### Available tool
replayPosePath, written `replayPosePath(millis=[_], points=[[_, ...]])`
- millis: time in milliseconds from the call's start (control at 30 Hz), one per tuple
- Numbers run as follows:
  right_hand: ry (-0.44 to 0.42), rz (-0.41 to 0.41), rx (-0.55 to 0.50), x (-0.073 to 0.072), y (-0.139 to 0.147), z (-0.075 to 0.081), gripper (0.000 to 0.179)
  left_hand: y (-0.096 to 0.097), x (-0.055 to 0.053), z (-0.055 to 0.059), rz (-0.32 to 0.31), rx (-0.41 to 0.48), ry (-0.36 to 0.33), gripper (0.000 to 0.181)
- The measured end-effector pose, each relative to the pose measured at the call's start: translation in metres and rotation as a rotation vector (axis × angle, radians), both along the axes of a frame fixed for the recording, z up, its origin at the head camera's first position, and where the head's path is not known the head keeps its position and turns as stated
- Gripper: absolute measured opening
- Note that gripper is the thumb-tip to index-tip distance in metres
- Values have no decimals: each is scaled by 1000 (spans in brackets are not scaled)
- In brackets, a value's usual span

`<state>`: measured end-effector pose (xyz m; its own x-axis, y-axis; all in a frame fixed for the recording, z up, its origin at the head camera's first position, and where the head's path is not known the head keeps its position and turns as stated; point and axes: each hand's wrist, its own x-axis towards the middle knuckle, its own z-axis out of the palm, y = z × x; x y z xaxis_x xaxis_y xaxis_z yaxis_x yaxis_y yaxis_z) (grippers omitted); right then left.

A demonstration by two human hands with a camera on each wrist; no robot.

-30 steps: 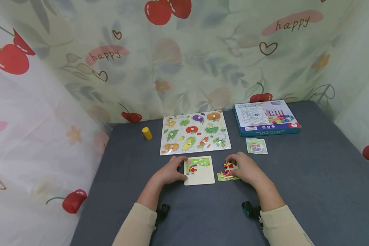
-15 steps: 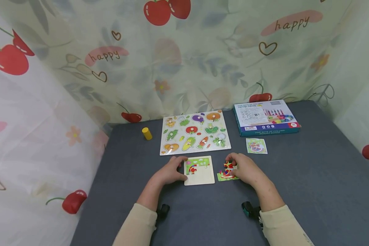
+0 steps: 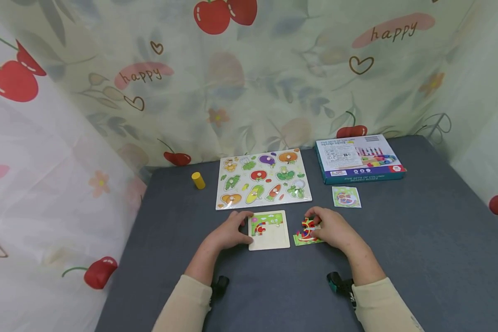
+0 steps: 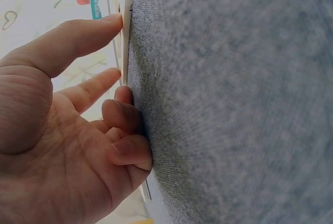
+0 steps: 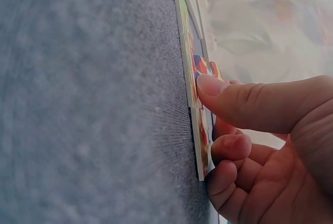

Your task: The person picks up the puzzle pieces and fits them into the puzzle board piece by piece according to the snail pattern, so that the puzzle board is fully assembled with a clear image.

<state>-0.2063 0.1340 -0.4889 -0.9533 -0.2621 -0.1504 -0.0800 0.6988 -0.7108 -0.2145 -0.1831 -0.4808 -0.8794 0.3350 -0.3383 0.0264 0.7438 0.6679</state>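
A wooden puzzle tray (image 3: pixel 272 238) lies flat on the dark grey table, with several pieces fitted along its top and left. My left hand (image 3: pixel 229 230) holds the tray's left edge between thumb and index finger, its other fingers curled in the left wrist view. To the tray's right lies a cluster of loose puzzle pieces (image 3: pixel 302 239), green, red and yellow. My right hand (image 3: pixel 331 227) bends over them and pinches a red and yellow puzzle piece (image 5: pixel 202 64), which stands tilted up off the others in the right wrist view. The hand hides part of the cluster.
Behind the tray lies a vegetable peg board (image 3: pixel 263 180), with a yellow cylinder (image 3: pixel 198 180) to its left. A boxed bead set (image 3: pixel 361 159) stands at the back right, a small picture card (image 3: pixel 346 197) before it. A patterned curtain (image 3: pixel 249 83) hangs behind the table.
The pinched piece has shifted slightly in my right fingers, and the loose pieces below have moved a touch. My left hand and the tray stay put.
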Motion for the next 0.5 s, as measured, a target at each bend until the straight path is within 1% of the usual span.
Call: replayPosePath(millis=[133,267,500], points=[[-16,-9,-41,1,2,0,36,1,0,0,-1,7,4,70],[-24,-14,-27,2,3,0,37,1,0,1,1,7,2,70],[3,0,-3,2,5,-2,31,1,0,2,5,5,2,70]])
